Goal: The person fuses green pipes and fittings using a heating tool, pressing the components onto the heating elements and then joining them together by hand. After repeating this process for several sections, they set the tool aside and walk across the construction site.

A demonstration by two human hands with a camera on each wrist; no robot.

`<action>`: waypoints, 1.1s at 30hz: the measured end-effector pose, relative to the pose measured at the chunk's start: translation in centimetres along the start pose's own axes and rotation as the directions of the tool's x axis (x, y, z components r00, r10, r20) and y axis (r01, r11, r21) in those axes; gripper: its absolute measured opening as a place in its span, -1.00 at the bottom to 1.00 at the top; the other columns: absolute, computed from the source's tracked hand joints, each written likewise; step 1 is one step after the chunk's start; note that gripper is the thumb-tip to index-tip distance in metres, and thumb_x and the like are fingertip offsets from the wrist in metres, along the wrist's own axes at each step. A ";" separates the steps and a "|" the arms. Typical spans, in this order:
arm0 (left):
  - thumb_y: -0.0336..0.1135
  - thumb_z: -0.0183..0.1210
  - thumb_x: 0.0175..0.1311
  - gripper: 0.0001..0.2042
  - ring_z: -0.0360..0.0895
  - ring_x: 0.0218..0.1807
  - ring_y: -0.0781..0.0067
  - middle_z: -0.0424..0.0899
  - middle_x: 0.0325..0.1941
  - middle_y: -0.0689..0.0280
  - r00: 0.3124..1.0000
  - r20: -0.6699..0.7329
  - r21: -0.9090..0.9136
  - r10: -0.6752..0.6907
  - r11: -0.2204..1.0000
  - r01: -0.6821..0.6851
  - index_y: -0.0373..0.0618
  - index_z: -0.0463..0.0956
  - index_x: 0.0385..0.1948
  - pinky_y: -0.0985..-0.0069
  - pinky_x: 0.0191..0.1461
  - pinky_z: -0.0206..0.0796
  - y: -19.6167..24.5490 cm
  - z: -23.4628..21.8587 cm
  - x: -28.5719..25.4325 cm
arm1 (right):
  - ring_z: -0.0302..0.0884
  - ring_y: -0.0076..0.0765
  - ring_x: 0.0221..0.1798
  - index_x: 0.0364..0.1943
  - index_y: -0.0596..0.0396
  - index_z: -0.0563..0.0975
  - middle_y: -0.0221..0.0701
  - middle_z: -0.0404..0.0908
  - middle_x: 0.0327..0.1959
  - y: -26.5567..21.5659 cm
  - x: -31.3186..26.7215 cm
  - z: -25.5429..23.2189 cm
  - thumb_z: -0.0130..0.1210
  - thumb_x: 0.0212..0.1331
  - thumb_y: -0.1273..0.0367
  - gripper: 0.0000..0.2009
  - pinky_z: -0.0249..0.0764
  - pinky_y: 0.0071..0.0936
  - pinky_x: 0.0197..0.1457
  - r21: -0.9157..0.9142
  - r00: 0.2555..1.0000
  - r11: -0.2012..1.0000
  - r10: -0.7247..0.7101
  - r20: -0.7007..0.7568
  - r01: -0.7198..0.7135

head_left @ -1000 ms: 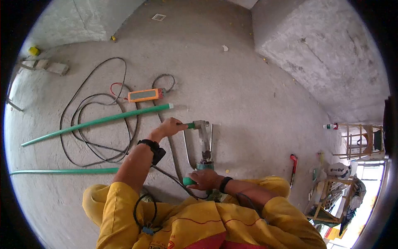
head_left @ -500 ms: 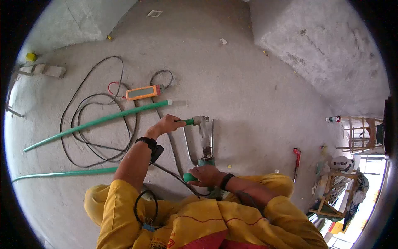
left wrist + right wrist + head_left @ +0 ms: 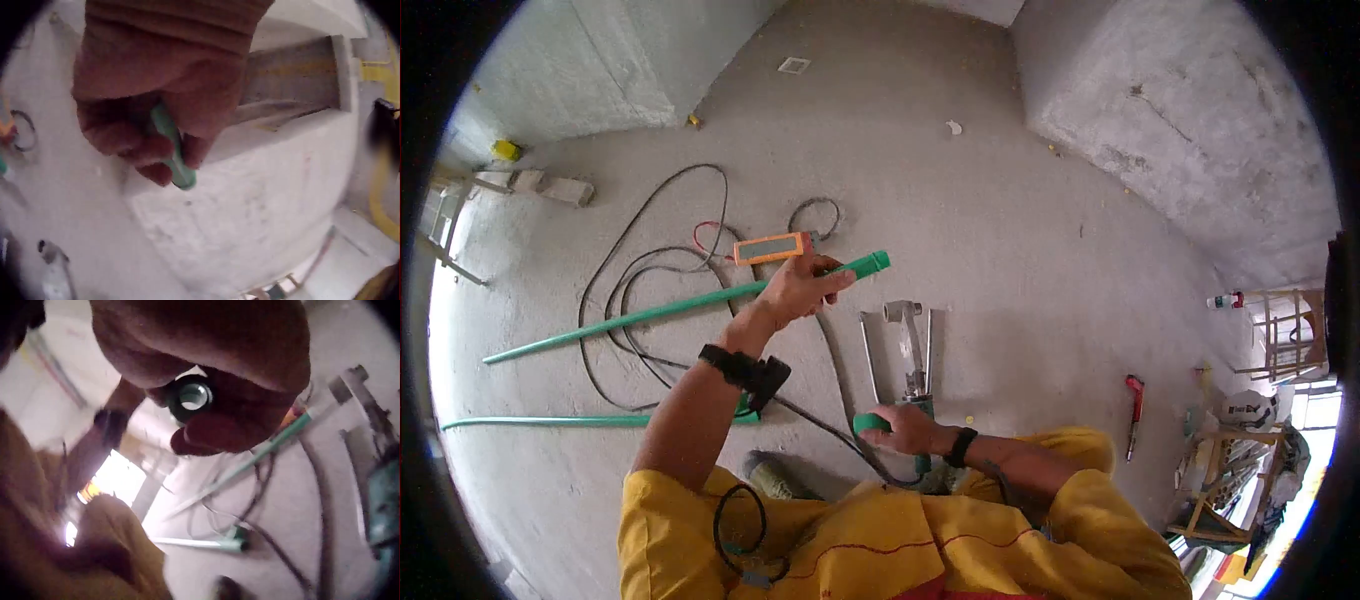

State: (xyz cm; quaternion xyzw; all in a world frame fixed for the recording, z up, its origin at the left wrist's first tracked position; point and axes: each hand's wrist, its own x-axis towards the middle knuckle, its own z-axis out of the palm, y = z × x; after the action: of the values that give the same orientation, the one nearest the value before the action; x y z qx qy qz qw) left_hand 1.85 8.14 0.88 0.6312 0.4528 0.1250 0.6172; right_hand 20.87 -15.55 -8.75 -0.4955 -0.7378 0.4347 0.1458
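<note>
My left hand (image 3: 798,287) grips a short green plastic pipe piece (image 3: 866,265), raised above the floor, its end pointing up and right. In the left wrist view, fingers curl round this piece and its rounded end (image 3: 184,180) sticks out. My right hand (image 3: 910,430) holds a green tubular pipe fitting (image 3: 872,424); its round bore faces the right wrist camera. Next to that hand stands a pipe fusion welder with a green body (image 3: 922,402) and a grey heating head (image 3: 903,310), between two metal stand legs.
A long green pipe (image 3: 640,315) crosses loops of black cable (image 3: 605,240) on the floor. Another pipe (image 3: 550,422) ends in a green fitting near my left forearm. An orange device (image 3: 768,248) lies beyond; a red tool (image 3: 1135,415) lies to the right.
My left hand has drawn its green pipe piece off the welder's heating head and carried it up and left. My right hand keeps its hold on the green fitting beside the welder.
</note>
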 end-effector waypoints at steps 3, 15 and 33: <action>-0.02 0.23 0.27 -0.62 0.33 -0.52 0.67 0.49 -0.56 0.45 1.000 -0.026 -0.140 0.014 0.990 -0.017 -0.24 0.61 -0.31 0.59 -0.45 0.21 6.4 0.1 -7.6 | 0.54 -0.49 -0.52 -0.29 0.09 0.52 -0.39 0.56 -0.57 -6.6 1.3 -8.0 0.00 0.32 -0.03 -0.57 0.46 -0.43 -0.45 0.588 0.891 0.694 0.441 0.109 -0.415; -0.11 0.22 0.31 -0.60 0.42 -0.32 0.64 0.59 -0.42 0.36 0.994 -0.010 -0.215 -0.105 0.971 0.101 -0.36 0.58 -0.11 0.57 -0.25 0.31 3.4 5.7 -18.3 | 0.23 -0.68 -0.55 -0.27 0.02 0.46 -0.61 0.35 -0.56 -9.5 -3.8 -12.4 0.06 0.30 0.13 -0.75 0.19 -0.62 -0.50 0.865 0.955 0.469 0.295 0.037 -0.178; -0.24 0.26 0.24 -0.71 0.46 -0.56 0.50 0.56 -0.58 0.18 0.996 0.056 0.033 0.073 0.997 -0.074 -0.31 0.61 -0.16 0.48 -0.45 0.32 3.5 6.4 -18.3 | 0.32 -0.58 -0.51 -0.12 0.14 0.47 -0.50 0.41 -0.53 -10.4 -3.9 -12.8 0.11 0.29 0.16 -0.68 0.27 -0.50 -0.46 0.671 0.979 0.726 0.206 -0.001 -0.152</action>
State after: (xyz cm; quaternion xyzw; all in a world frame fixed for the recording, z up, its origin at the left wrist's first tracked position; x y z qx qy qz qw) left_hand -2.29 -8.76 10.04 0.6612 0.4143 0.1225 0.6133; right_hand 24.71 -13.93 7.69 -0.4953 -0.4762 0.6625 0.2983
